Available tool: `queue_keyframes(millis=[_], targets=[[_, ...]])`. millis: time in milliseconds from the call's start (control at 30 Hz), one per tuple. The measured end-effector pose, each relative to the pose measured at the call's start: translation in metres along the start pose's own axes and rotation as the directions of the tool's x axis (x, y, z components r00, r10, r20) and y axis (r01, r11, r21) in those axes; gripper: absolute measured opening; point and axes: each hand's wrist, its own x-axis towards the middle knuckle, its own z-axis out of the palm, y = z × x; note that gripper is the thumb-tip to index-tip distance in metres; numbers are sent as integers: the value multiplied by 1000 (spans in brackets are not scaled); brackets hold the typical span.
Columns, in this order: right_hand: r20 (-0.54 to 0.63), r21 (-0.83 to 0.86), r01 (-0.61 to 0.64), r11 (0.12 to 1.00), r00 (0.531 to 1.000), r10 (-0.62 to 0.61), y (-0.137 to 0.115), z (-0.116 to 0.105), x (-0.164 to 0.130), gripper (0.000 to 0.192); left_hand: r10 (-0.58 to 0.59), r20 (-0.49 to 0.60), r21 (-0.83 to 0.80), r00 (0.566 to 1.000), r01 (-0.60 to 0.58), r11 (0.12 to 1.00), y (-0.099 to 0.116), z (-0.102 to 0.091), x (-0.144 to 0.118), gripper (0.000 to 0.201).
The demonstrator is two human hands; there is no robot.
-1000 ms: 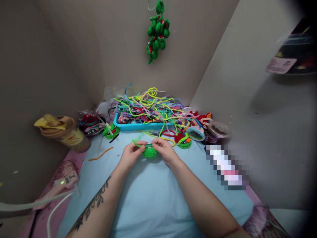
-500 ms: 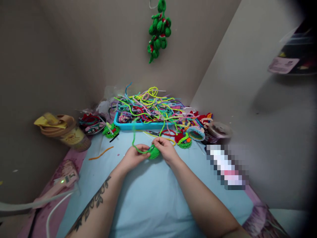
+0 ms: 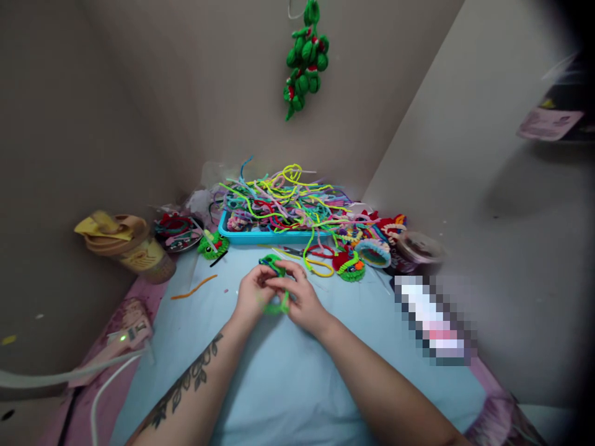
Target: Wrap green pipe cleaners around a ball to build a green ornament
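Green fuzzy pipe cleaner (image 3: 275,266) sits pinched between both hands above the pale blue tabletop (image 3: 288,371), just in front of the blue tray (image 3: 260,236) heaped with coloured stems. The left hand (image 3: 251,296) clasps the small green coil from its side, and the right hand (image 3: 300,296) has its fingers (image 3: 284,272) closed on the stem's upper bend. By the look of it, the step in hand is winding the stem round the coil; the next move would call for a firm pinch on the coil as the loose end is drawn round tightly.
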Motion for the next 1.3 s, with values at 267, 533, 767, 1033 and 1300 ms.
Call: queue_keyframes(millis=[267, 533, 767, 1033, 1300], targets=[[30, 7, 69, 998, 997, -69, 7, 0, -1, 41, -216, 43, -518, 975, 207, 830, 10, -4, 1, 28], [20, -69, 41, 997, 999, -40, 8, 3, -3, 46, -250, -53, -476, 967, 195, 858, 9, -10, 6, 50], [-123, 95, -233, 968, 962, 244, 4, -4, 0, 17, -135, -57, -309, 989, 111, 945, 8, -6, 4, 42], [-133, -49, -291, 956, 950, 282, -5, 1, 5, 12, -99, -34, -192, 995, 91, 977, 3, 2, -1, 36], [-198, -87, -340, 937, 927, 318, -3, 5, 4, 12, -28, -78, -65, 997, 23, 998, 5, 7, -5, 33]])
